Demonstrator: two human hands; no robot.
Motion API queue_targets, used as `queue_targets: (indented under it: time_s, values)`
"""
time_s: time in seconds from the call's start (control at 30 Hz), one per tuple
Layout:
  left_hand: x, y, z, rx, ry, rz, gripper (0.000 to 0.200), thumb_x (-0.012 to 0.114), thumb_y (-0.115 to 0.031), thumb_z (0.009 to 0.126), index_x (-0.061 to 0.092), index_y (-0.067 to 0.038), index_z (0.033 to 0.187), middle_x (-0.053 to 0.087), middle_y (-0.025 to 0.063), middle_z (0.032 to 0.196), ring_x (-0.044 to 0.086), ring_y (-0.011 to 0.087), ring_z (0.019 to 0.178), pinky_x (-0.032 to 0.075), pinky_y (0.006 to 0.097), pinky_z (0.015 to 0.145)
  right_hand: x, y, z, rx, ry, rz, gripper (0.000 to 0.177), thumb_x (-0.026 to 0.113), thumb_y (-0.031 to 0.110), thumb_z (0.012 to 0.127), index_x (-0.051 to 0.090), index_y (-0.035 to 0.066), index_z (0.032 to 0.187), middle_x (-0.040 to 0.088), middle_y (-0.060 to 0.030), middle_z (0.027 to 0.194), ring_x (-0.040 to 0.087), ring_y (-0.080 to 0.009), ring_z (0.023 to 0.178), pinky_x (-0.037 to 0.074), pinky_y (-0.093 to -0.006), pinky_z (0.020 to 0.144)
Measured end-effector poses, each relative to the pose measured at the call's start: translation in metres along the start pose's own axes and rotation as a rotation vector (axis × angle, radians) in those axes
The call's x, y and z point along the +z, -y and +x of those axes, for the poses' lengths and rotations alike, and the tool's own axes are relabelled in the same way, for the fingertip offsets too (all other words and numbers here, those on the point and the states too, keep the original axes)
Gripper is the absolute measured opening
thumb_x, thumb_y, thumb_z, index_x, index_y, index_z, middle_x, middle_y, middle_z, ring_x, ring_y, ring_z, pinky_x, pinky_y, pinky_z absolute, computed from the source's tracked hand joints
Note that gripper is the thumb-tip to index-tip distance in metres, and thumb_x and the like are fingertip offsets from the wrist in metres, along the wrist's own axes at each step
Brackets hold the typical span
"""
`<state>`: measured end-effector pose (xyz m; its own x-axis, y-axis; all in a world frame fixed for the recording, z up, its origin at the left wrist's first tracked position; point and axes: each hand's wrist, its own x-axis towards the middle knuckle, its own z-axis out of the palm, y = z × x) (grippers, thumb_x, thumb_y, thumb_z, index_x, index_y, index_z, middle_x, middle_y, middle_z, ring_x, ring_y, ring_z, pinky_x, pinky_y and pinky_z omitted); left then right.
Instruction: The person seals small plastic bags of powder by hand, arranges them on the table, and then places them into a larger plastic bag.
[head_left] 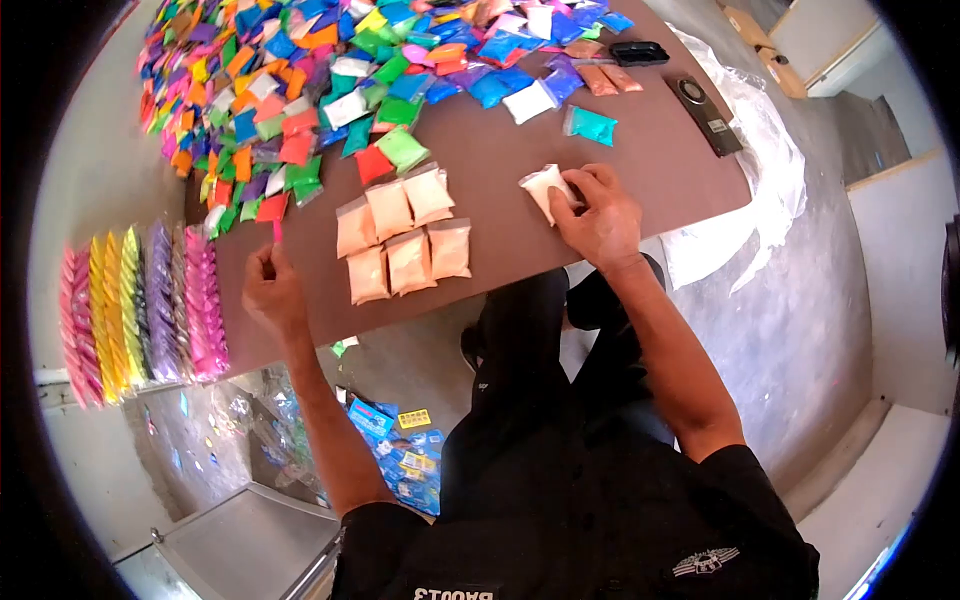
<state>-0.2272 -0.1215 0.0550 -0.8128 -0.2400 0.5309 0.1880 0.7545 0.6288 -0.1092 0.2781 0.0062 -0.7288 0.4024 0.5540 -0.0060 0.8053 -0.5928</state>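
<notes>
My right hand (600,215) is closed on a small pale peach packet (545,187) at the table's front edge, right of centre. To its left, several matching peach packets (408,260) lie in two rows, close together or touching. My left hand (274,290) is held in a pinch over the left part of the table. A thin pink strip (278,232) sticks up from its fingertips; the rest of it is hidden by the fingers. Just beyond lies a red packet (272,208), at the edge of a large heap of colourful packets (300,90).
Strips of packets in pink, yellow and purple (160,300) hang at the brown table's (480,150) left end. A black tray (638,53) and a dark device (705,115) lie right. White plastic sheeting (750,180) covers floor beside the table. Blue packaging (410,470) lies below.
</notes>
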Motion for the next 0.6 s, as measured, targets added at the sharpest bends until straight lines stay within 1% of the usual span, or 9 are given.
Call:
queue_targets:
  time_s: [0.07, 0.1, 0.17, 0.27, 0.3, 0.33, 0.4, 0.43, 0.6]
  values:
    - [-0.007, 0.051, -0.004, -0.004, 0.031, 0.137, 0.016, 0.074, -0.016, 0.095, 0.075, 0.000, 0.098, 0.070, 0.0082, 0.074, 0.065, 0.0159, 0.066, 0.054, 0.0333, 0.066, 0.001, -0.002, 0.000, 0.003, 0.025, 0.001, 0.023, 0.080, 0.025, 0.085, 0.077, 0.009, 0.100, 0.071, -0.0086, 0.102, 0.073, -0.0307, 0.080, 0.060, -0.0404, 0.070]
    - [-0.007, 0.059, -0.009, -0.021, 0.025, 0.135, 0.016, 0.074, -0.016, 0.095, 0.075, 0.000, 0.098, 0.070, 0.0082, 0.074, 0.065, 0.0159, 0.066, 0.054, 0.0333, 0.066, 0.001, -0.004, 0.001, 0.008, 0.036, 0.034, 0.021, 0.080, 0.023, 0.084, 0.077, 0.009, 0.099, 0.071, -0.0091, 0.100, 0.073, -0.0301, 0.078, 0.060, -0.0393, 0.069]
    - [-0.004, 0.078, -0.017, 0.051, 0.016, 0.201, 0.018, 0.073, -0.019, 0.095, 0.075, -0.001, 0.098, 0.072, 0.0136, 0.077, 0.069, 0.0249, 0.066, 0.054, 0.0383, 0.066, 0.003, -0.006, 0.002, 0.016, 0.047, 0.109, 0.018, 0.081, 0.019, 0.084, 0.078, 0.007, 0.098, 0.072, -0.0099, 0.095, 0.073, -0.0263, 0.076, 0.060, -0.0361, 0.067]
    - [0.003, 0.071, -0.014, 0.018, 0.047, 0.181, 0.023, 0.071, -0.025, 0.096, 0.076, -0.003, 0.097, 0.074, 0.0159, 0.080, 0.072, 0.0310, 0.070, 0.055, 0.0417, 0.068, 0.000, -0.002, 0.004, 0.061, 0.106, 0.133, 0.019, 0.081, 0.018, 0.085, 0.077, 0.006, 0.099, 0.072, -0.0102, 0.095, 0.073, -0.0242, 0.077, 0.059, -0.0356, 0.067]
    - [0.001, 0.070, -0.013, 0.003, 0.039, 0.178, 0.023, 0.071, -0.025, 0.096, 0.076, -0.003, 0.097, 0.074, 0.0159, 0.080, 0.072, 0.0310, 0.070, 0.055, 0.0417, 0.068, -0.002, 0.000, 0.005, 0.064, 0.133, 0.130, 0.019, 0.080, 0.014, 0.088, 0.076, 0.002, 0.103, 0.073, -0.0084, 0.095, 0.072, -0.0184, 0.077, 0.058, -0.0320, 0.069]
    - [-0.001, 0.069, -0.012, -0.027, 0.063, 0.190, 0.023, 0.072, -0.026, 0.096, 0.077, -0.003, 0.096, 0.074, 0.0161, 0.080, 0.073, 0.0316, 0.072, 0.055, 0.0421, 0.069, -0.001, 0.002, 0.004, 0.053, 0.143, 0.128, 0.019, 0.080, 0.014, 0.088, 0.076, 0.002, 0.103, 0.073, -0.0084, 0.095, 0.072, -0.0184, 0.077, 0.058, -0.0320, 0.069]
    - [-0.005, 0.064, -0.010, -0.068, 0.089, 0.206, 0.024, 0.072, -0.027, 0.095, 0.077, -0.003, 0.095, 0.074, 0.0164, 0.080, 0.074, 0.0322, 0.074, 0.056, 0.0424, 0.070, -0.001, 0.007, -0.001, 0.215, 0.178, 0.322, 0.014, 0.077, 0.010, 0.094, 0.074, -0.001, 0.104, 0.071, 0.0000, 0.091, 0.064, -0.0065, 0.079, 0.052, -0.0230, 0.070]
    - [-0.006, 0.059, -0.010, -0.076, 0.097, 0.178, 0.025, 0.072, -0.028, 0.095, 0.077, -0.004, 0.094, 0.074, 0.0162, 0.080, 0.074, 0.0320, 0.074, 0.056, 0.0425, 0.070, -0.001, 0.017, -0.003, 0.249, 0.199, 0.370, 0.015, 0.076, 0.010, 0.096, 0.073, -0.001, 0.106, 0.069, 0.0022, 0.091, 0.060, -0.0044, 0.079, 0.050, -0.0219, 0.071]
    - [-0.003, 0.067, -0.012, -0.092, 0.043, 0.082, 0.023, 0.073, -0.027, 0.093, 0.077, -0.004, 0.093, 0.073, 0.0159, 0.078, 0.073, 0.0315, 0.071, 0.055, 0.0420, 0.068, 0.007, 0.078, -0.017, 0.352, 0.340, 0.496, 0.020, 0.077, 0.013, 0.095, 0.070, -0.001, 0.107, 0.070, -0.0025, 0.091, 0.065, -0.0084, 0.081, 0.055, -0.0262, 0.074]
